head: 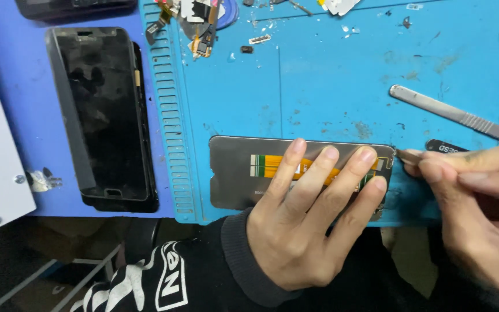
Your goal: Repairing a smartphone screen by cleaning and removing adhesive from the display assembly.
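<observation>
Nearest to me is my left hand (313, 225), its black cuff at the bottom edge, fingers spread wide and pressed flat on the phone screen panel (232, 173) that lies back-up at the front edge of the blue work mat (330, 81). I'd judge the work in hand to be prying at the panel's right end, and to do it well I would keep that flat hand heavy and even so the thin sheet cannot skate or bow, and let the tool slip in shallow, almost level with the mat, well away from the ribbon. That mat is the largest thing: rubbery, scuffed, smeared with grime, with a strip of ribbed slots down its left side. Left of it lies a black phone (102, 115), glossy and dark, seemingly resting on a second one. The panel is a dull grey rounded rectangle, smooth, carrying an orange ribbon cable (272, 166) with green and white bands, partly under my fingers. My right hand (480, 214) is pinched narrow around a thin pry tool (409, 155), tip touching the panel's upper right corner. Above it rests a metal scalpel handle (451, 111), ridged and matt; small loose parts (200, 26) litter the far edge
</observation>
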